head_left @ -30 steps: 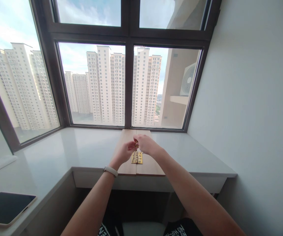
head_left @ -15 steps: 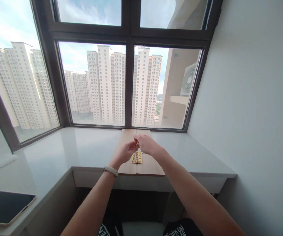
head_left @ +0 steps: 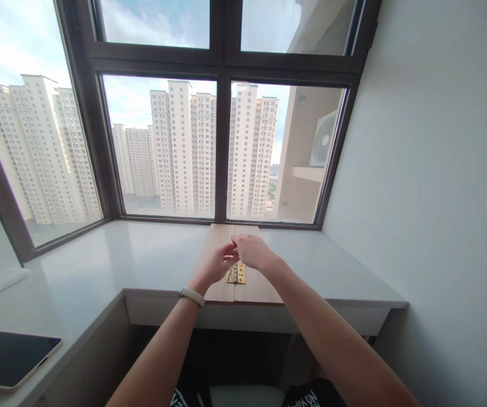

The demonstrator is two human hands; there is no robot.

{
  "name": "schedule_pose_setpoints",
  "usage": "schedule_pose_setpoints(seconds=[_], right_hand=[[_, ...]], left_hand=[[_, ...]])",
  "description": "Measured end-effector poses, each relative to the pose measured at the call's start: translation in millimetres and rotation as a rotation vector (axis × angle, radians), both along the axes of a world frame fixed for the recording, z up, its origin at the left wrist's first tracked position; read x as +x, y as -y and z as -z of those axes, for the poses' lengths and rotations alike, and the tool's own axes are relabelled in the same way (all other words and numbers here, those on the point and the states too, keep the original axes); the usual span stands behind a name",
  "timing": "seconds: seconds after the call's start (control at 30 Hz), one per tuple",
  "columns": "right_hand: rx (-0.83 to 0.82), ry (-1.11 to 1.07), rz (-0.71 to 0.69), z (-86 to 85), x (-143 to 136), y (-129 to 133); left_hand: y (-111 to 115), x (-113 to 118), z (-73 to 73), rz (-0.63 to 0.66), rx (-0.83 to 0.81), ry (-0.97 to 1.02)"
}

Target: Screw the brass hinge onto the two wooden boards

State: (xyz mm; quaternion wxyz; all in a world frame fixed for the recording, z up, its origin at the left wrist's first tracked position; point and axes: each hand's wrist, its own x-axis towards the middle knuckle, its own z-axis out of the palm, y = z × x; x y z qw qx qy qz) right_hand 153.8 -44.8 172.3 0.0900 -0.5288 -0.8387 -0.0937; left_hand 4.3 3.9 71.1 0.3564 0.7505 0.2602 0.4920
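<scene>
My left hand and my right hand meet over two light wood boards, fingertips touching or nearly so. The fingers of both are closed in a pinch. What lies between them is too small and too covered to name. Just below the fingers, a gold butt hinge lies spread flat across the seam between the left board and the right board. Screw holes and small dark marks show on its leaves, while its far edge is partly hidden by my hands.
The boards lie on a white counter beneath a dark-framed window. A tablet rests on the counter's left arm. A white wall rises at the right.
A gold glint seen between my fingers earlier is now mostly covered. Both hands have closed in slightly and stay over the hinge, which has not moved on the boards.
</scene>
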Motion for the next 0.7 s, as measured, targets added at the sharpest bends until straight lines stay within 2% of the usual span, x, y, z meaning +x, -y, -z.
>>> schedule_pose_setpoints(seconds=[0.07,0.17,0.33,0.4,0.47,0.6,0.7], right_hand=[[0.000,0.008,-0.054,-0.9,2.7,0.7],[-0.017,-0.024,-0.082,-1.5,3.3,1.2],[0.016,-0.072,0.123,-2.0,-3.4,2.1],[0.021,-0.044,0.159,-2.6,-5.3,2.7],[0.004,-0.025,0.118,-3.3,-5.7,3.1],[-0.049,-0.016,-0.020,-4.1,-2.9,3.0],[-0.055,-0.043,-0.076,-3.5,-1.6,2.3]], left_hand=[[-1.4,-2.1,1.0,0.045,-0.012,0.018],[-1.5,-3.3,3.1,-0.023,-0.017,0.031],[3.7,-2.2,3.2,-0.128,0.007,-0.001],[4.7,-1.7,2.5,-0.156,0.013,-0.001],[4.5,-1.6,1.6,-0.141,0.010,0.003],[2.4,-2.4,-0.7,0.007,-0.017,0.018],[1.2,-3.7,-0.8,-0.005,-0.025,0.026]])
